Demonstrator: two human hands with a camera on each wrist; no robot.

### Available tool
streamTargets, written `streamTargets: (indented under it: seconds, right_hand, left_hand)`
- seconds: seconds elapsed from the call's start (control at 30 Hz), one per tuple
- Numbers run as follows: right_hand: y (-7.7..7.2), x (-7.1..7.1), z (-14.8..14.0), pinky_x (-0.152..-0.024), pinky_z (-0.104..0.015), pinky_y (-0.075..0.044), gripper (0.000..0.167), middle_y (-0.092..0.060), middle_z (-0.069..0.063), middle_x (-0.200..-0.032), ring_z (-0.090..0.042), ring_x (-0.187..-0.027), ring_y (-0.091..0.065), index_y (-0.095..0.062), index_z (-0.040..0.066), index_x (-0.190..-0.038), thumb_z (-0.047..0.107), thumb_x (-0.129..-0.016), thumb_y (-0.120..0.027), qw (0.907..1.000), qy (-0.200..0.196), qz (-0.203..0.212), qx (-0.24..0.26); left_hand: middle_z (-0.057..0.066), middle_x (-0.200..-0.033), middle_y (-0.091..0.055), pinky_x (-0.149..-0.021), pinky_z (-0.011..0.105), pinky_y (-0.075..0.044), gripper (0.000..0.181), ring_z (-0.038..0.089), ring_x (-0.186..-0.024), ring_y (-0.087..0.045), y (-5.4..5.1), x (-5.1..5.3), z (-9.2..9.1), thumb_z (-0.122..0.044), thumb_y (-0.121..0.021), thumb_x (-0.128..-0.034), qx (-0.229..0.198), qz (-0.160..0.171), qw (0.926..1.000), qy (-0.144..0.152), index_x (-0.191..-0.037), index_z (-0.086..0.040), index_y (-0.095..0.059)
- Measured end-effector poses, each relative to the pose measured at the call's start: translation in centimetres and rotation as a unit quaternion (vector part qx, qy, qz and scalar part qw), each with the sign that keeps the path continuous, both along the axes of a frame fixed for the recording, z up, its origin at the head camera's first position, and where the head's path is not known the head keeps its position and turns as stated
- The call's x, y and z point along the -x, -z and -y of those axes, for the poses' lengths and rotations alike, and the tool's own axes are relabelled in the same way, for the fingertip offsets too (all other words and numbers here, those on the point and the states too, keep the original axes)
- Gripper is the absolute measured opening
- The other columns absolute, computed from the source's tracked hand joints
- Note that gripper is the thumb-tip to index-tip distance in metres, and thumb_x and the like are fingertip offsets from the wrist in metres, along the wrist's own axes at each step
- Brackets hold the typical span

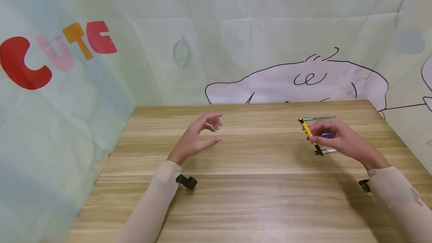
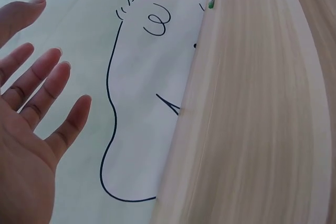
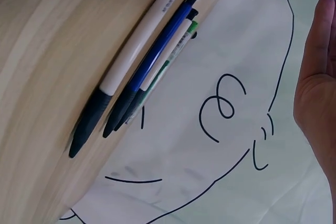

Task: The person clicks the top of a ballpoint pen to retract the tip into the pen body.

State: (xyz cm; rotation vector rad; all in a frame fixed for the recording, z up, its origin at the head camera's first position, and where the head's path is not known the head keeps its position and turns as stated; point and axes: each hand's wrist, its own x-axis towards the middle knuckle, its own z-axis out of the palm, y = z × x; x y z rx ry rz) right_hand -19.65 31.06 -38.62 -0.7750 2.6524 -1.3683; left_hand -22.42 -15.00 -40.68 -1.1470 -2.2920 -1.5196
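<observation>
My right hand [image 1: 337, 140] pinches a yellow pen [image 1: 308, 132] with black ends between thumb and fingers, above the right part of the table. Under and around that hand lie several pens: a green clear one [image 1: 318, 118] at the back, a blue one [image 3: 157, 51], and a white one [image 3: 142, 35] with a black grip nearest the front. Another white pen [image 3: 167, 53] lies between the blue and green ones. My left hand [image 1: 199, 136] hovers left of the table's middle, fingers loosely bent, thumb apart, nothing in it.
The wooden table [image 1: 236, 205] reaches back to a cloth backdrop [image 1: 162, 48] with a cartoon outline and coloured letters. The cloth also hangs along the left side. Each wrist wears a small black camera mount [image 1: 186, 182].
</observation>
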Motion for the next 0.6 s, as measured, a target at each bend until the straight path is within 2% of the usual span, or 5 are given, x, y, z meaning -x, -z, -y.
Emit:
streamTargets:
  seconds: [0.13, 0.2, 0.37, 0.47, 0.6]
  right_hand:
    - [0.4, -0.3, -0.6, -0.068, -0.026, -0.058, 0.012, -0.068, -0.002, -0.098, -0.014, -0.085, -0.066, -0.072, 0.009, -0.103, 0.004, -0.092, -0.073, 1.0000, -0.004, -0.006, 0.003]
    - [0.5, -0.3, -0.9, -0.068, -0.026, -0.058, 0.013, -0.068, -0.003, -0.098, -0.013, -0.086, -0.066, -0.072, 0.011, -0.103, 0.003, -0.092, -0.074, 0.9999, -0.004, -0.012, -0.006]
    - [0.6, -0.5, -1.9, -0.071, -0.024, -0.057, 0.018, -0.068, -0.002, -0.100, -0.011, -0.088, -0.065, -0.071, 0.011, -0.106, 0.005, -0.091, -0.076, 0.9992, 0.000, -0.009, -0.039]
    - [0.6, -0.7, -2.5, -0.072, -0.024, -0.056, 0.019, -0.068, -0.003, -0.101, -0.012, -0.089, -0.064, -0.070, 0.007, -0.109, 0.006, -0.091, -0.076, 0.9987, -0.001, 0.003, -0.051]
    - [0.8, -0.8, -3.3, -0.071, -0.025, -0.054, 0.022, -0.069, -0.005, -0.099, -0.013, -0.089, -0.064, -0.069, 0.005, -0.111, 0.007, -0.091, -0.076, 0.9980, -0.012, 0.023, -0.057]
  left_hand:
    - [0.008, -0.119, -0.063, -0.091, 0.041, -0.057, 0.069, 0.022, -0.105, -0.061, 0.2, -0.3, 0.9, -0.006, -0.081, -0.0854, -0.001, -0.005, 1.0000, -0.004, -0.146, -0.020, -0.051]
    - [0.009, -0.118, -0.063, -0.091, 0.047, -0.057, 0.068, 0.028, -0.104, -0.061, -0.4, -0.9, 1.0, -0.003, -0.080, -0.0857, -0.004, 0.001, 1.0000, -0.005, -0.146, -0.014, -0.051]
    - [0.015, -0.117, -0.062, -0.090, 0.059, -0.054, 0.068, 0.039, -0.104, -0.059, -0.4, -1.4, 1.6, 0.007, -0.078, -0.0828, -0.010, 0.019, 0.9997, -0.012, -0.144, -0.001, -0.049]
    - [0.013, -0.119, -0.063, -0.090, 0.056, -0.055, 0.071, 0.037, -0.104, -0.060, 0.4, -0.8, 2.1, 0.007, -0.080, -0.0816, -0.010, 0.014, 0.9997, -0.015, -0.145, -0.005, -0.049]
    - [0.012, -0.119, -0.063, -0.090, 0.050, -0.056, 0.071, 0.032, -0.105, -0.061, 0.5, -0.9, 2.4, 0.005, -0.080, -0.0825, -0.007, 0.005, 0.9998, -0.015, -0.146, -0.009, -0.050]
